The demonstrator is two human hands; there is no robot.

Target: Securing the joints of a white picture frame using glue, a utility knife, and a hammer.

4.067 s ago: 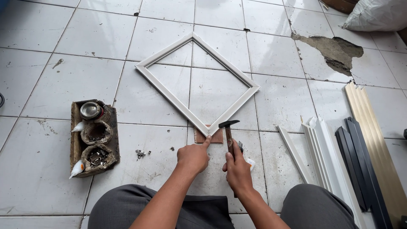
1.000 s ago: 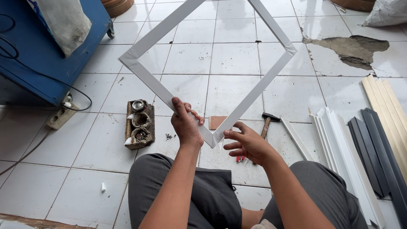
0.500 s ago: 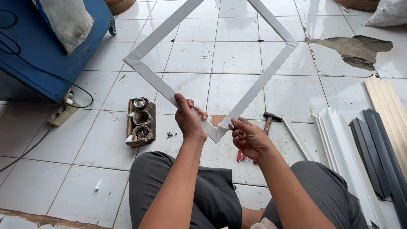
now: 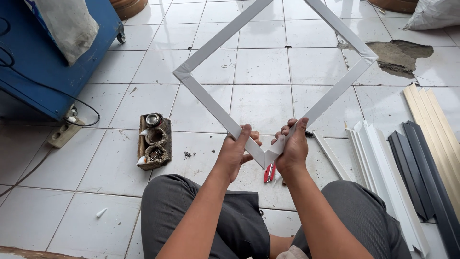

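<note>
- White moulding makes up the square frame (image 4: 268,81), held up off the tiled floor (image 4: 268,62) with one corner pointing down at the person; that near corner sits at 6 o'clock of the frame, between the two hands.
- Head view, risk: the frame is held only at this one mitred corner, so its whole span hangs out toward 12 o'clock. In my judgement a squeeze or twist here could open the joint, and the far corners could rack out of square.
- Head view, risk: a slip of either grip would likely drop the frame onto the tiles, or onto the red-handled tool (image 4: 269,172) lying just under the corner.
- Left hand (image 4: 237,151): at 7 o'clock of the corner, forearm rising from the lap, grip closed on the left rail, thumb up along its face.
- Right hand (image 4: 292,148): at 5 o'clock, grip closed on the right rail, fingers curled over its outer edge.
- Around them: a wooden block with small tins (image 4: 153,141) at 9 o'clock, loose moulding strips (image 4: 383,168) at 3 o'clock.
</note>
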